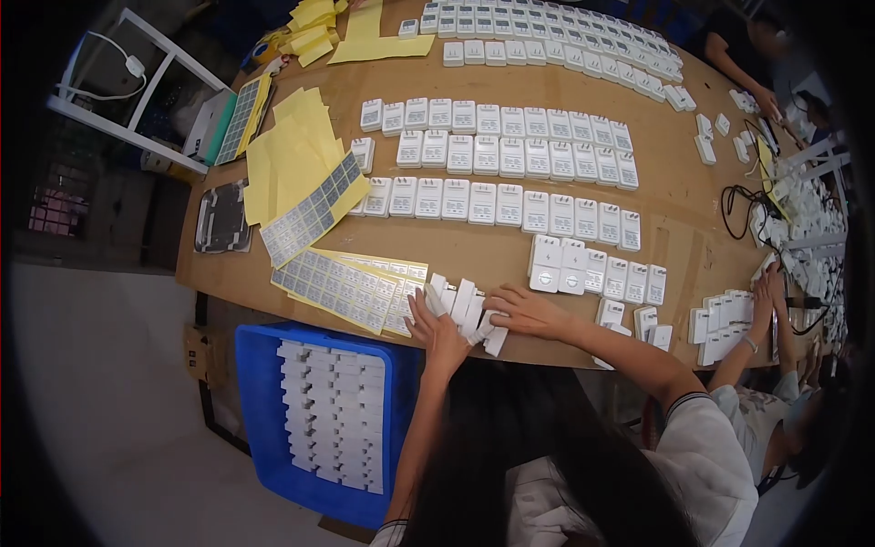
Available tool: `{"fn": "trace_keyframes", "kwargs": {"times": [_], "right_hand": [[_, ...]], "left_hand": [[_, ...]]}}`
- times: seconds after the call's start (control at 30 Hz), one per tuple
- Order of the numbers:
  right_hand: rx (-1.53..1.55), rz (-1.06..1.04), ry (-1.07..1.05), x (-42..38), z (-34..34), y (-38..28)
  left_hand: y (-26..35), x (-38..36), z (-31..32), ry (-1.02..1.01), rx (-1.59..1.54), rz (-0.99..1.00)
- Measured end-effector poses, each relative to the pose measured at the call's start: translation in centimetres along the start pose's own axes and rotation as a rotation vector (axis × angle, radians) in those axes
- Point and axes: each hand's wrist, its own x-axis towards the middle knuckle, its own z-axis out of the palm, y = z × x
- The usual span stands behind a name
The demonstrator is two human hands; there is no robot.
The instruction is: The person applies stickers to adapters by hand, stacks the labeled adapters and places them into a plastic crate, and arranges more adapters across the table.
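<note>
Near the front edge of the table, my left hand (437, 335) and my right hand (530, 313) grip a small row of white plug-in adapters (464, 301) from either side. The fingers of my left hand curl against the left end of the row. My right hand bends over its right end, hiding part of it. Silver label sheets with yellow backing (342, 287) lie just left of my left hand. Right of my right hand, two white adapters (559, 266) lie with a round mark showing, beside others with printed labels.
Rows of labelled adapters (497, 202) cover the table (301, 273). A blue bin (248, 374) below holds stacked white adapters. Yellow backing sheets (296, 150) and a black tray (221, 219) lie left. Other people's hands (766, 296) work at right, near black cables (743, 205).
</note>
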Motion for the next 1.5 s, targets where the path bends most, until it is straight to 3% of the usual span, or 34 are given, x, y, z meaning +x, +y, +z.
{"fn": "trace_keyframes", "kwargs": {"times": [0.1,0.2,0.3,0.4,0.47,0.6,0.77,0.83,0.93,0.97,1.07,1.1,1.2,1.23,1.33,1.4,1.5], "right_hand": [[-0.044,0.098,-0.078,-0.4,-0.8,-0.4],[-0.145,0.289,0.015,-1.2,-1.9,1.6],[-0.088,0.784,-0.261,-0.6,-4.4,3.8],[-0.232,0.77,-0.209,-1.7,-0.3,4.6],[-0.118,0.721,-0.202,-2.5,0.9,4.1],[0.013,0.625,-0.216,-3.7,-0.1,-0.1],[0.428,0.674,0.012,-6.2,-0.2,-6.8],[0.617,0.633,0.147,-6.9,1.3,-8.5],[0.723,0.696,0.398,-6.1,6.2,-9.4],[0.576,0.678,0.426,-5.8,6.7,-9.1],[0.38,0.829,0.332,-4.4,4.1,-9.8],[0.309,0.922,0.165,-3.7,1.4,-10.5],[0.706,1.093,0.239,-2.7,0.0,-11.1],[0.687,1.122,0.255,-1.7,-0.7,-11.0],[0.642,1.257,-0.103,1.0,-1.8,-8.9],[0.563,1.27,-0.075,0.7,0.1,-8.0],[0.484,1.263,-0.018,0.4,1.4,-7.8]], "left_hand": [[1.1,-0.2,-0.5,-0.044,0.101,0.076],[4.6,-0.6,-2.0,-0.028,0.044,0.035],[6.5,-1.3,-1.7,-0.075,0.101,-0.045],[6.0,-1.1,0.1,-0.086,0.162,-0.1],[5.4,-1.3,1.0,0.024,0.141,-0.061],[6.2,-1.0,0.1,-0.018,0.092,-0.121],[4.4,-1.2,0.3,0.02,0.137,-0.034],[4.8,-0.3,-2.7,0.078,-0.007,-0.031],[2.0,1.3,-2.8,0.123,-0.057,-0.014],[0.6,1.9,-2.2,0.134,-0.045,-0.008],[-2.1,3.8,-2.5,-0.286,-0.019,-0.032],[-1.6,4.2,-3.9,-0.297,0.004,-0.013],[0.3,5.6,-7.1,-0.51,0.027,-0.05],[-0.4,5.9,-6.0,-0.513,0.055,-0.007],[-1.7,5.6,-2.0,-0.412,0.138,0.1],[-1.2,5.0,-1.9,-0.316,0.029,0.042],[-0.8,4.5,-0.6,-0.342,0.085,-0.06]]}}
